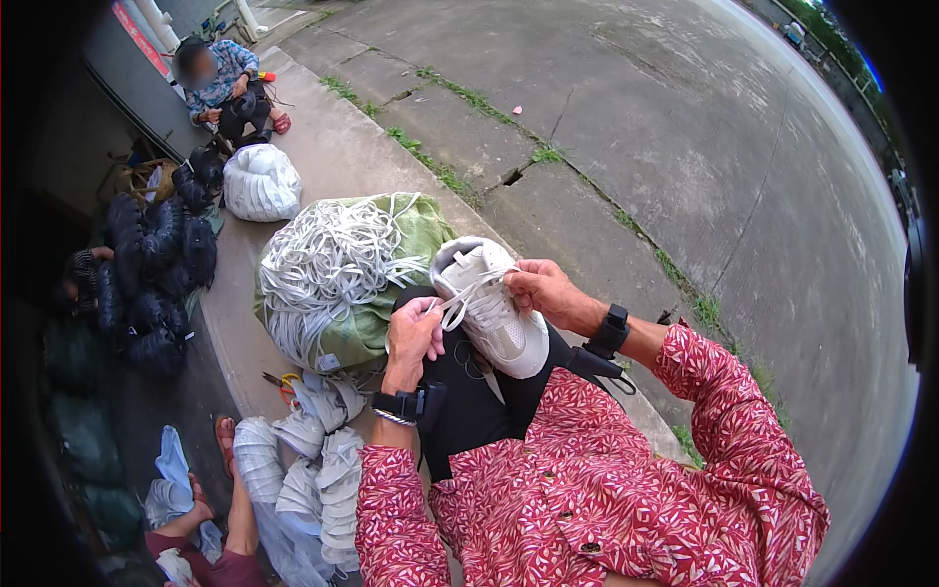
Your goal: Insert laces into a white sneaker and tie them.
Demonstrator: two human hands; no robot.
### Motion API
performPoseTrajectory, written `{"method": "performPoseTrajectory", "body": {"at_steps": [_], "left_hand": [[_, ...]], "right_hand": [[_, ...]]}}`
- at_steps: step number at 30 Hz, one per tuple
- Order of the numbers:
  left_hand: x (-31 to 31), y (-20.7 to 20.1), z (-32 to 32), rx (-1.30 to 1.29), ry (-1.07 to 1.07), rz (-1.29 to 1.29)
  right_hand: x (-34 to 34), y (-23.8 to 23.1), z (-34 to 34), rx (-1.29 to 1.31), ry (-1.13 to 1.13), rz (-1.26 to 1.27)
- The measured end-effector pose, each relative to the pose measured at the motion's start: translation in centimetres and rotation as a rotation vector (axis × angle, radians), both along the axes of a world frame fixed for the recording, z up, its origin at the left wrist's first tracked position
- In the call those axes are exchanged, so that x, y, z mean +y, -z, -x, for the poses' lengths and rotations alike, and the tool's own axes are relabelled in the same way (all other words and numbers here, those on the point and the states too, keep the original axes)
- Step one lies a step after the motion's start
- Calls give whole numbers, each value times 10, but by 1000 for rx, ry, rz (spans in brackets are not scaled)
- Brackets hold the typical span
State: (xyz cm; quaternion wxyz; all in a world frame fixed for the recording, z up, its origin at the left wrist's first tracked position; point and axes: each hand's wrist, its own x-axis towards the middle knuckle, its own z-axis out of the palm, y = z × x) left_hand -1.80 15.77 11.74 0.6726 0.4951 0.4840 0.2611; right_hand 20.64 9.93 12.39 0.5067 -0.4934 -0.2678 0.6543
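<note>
A white sneaker [509,338] with mesh panels rests on my lap, its toe toward me and its opening facing away. A white shoelace [471,292] runs through its eyelets, with loose loops over the tongue. My left hand [416,338] is beside the shoe, thumb and fingers pinched on one part of the lace. On the other side, my right hand [550,293] grips the lace close to the upper eyelets, its lower fingers near the shoe's side. Just beyond my left hand, a large heap of white laces [328,259] lies on a green woven sack [425,223].
Orange-handled scissors [285,383] and stacked white shoe parts [340,489] lie at my left. Another person's leg [243,514] is near them. Farther off are a white bundle [262,183], dark wrapped bundles [147,259] and a seated person [225,78]. Concrete paving [685,127] extends right.
</note>
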Motion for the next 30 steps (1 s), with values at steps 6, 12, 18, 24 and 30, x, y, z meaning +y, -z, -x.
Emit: {"method": "performPoseTrajectory", "body": {"at_steps": [6,12,18,24,30], "left_hand": [[5,6,6,13,44,49],[9,16,27,-229,-153,185],[10,20,33,-293,-242,219],[6,1,25,-70,-224,-18],[15,-1,-3,148,-32,-307]], "right_hand": [[0,2,-4,282,15,146],[1,9,2,181,24,125],[-1,13,-4,223,-2,85],[-2,-6,-11,234,-59,97],[3,-40,-45,174,-116,-15]]}}
